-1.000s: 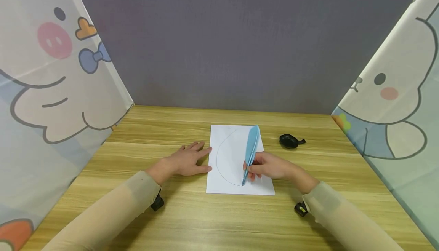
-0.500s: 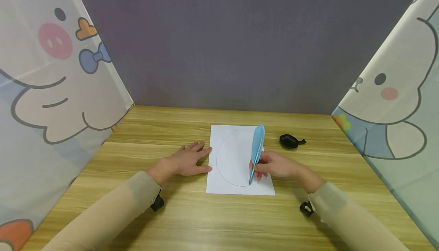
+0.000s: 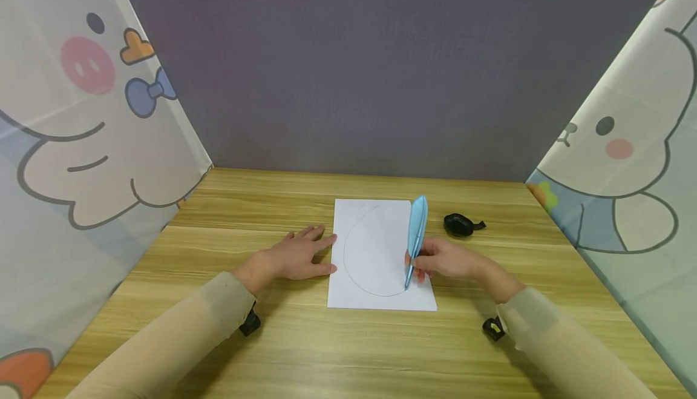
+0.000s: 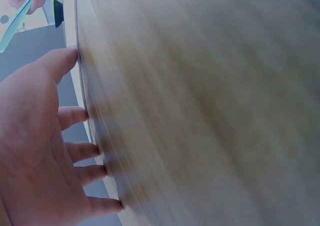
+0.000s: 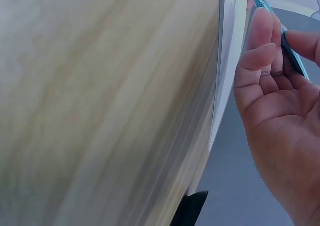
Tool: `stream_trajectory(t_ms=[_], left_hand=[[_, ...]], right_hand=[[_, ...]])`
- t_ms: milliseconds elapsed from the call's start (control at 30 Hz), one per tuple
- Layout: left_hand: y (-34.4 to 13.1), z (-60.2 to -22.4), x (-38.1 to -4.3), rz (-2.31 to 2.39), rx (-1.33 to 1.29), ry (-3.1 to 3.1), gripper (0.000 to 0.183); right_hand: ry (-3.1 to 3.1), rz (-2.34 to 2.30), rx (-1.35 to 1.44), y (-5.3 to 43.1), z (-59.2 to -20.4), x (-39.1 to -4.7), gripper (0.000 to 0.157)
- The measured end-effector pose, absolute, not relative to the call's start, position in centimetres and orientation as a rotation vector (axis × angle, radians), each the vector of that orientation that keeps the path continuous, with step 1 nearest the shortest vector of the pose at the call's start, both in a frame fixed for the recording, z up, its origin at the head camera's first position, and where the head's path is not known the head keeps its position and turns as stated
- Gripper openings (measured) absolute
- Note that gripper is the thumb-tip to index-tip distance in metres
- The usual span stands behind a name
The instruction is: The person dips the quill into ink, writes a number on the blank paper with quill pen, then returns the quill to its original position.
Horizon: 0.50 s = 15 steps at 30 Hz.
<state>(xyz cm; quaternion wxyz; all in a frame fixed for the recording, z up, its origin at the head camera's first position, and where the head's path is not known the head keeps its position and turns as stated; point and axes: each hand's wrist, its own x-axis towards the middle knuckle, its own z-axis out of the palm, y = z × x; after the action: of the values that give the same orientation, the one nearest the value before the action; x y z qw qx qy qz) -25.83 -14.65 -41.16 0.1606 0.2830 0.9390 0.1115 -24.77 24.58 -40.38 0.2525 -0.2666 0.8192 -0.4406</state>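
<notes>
A white sheet of paper [image 3: 376, 247] lies on the wooden table, bearing a thin curved line that runs from its top round the left side to the lower right. My right hand [image 3: 443, 258] pinches a light blue feather pen [image 3: 417, 223] between thumb and fingers. The pen's tip meets the end of the line near the paper's lower right, and its feather top leans up and away. With fingers spread, my left hand [image 3: 296, 255] rests at the paper's left edge, thumb and index fingertips on its border. In the right wrist view the pen's shaft [image 5: 295, 53] passes between thumb and fingers.
A small black object with a short tail [image 3: 459, 224] lies right of the paper. The wooden table [image 3: 348, 350] reaches back to a dark grey wall [image 3: 348, 72]. Cartoon-printed cloth hangs at the left and right.
My right hand has moved right and slightly away from me with the feather pen, and the curved line has grown along the paper's lower part. My left hand stays in place.
</notes>
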Motion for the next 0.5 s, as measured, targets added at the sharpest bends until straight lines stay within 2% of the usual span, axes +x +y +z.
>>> stream_trajectory(t_ms=[500], left_hand=[[-14.65,-41.22,-25.86,0.319,0.805,2.690,0.084]], right_hand=[[2.282,-1.192,-0.663,25.32,-39.90,-25.81,0.023]])
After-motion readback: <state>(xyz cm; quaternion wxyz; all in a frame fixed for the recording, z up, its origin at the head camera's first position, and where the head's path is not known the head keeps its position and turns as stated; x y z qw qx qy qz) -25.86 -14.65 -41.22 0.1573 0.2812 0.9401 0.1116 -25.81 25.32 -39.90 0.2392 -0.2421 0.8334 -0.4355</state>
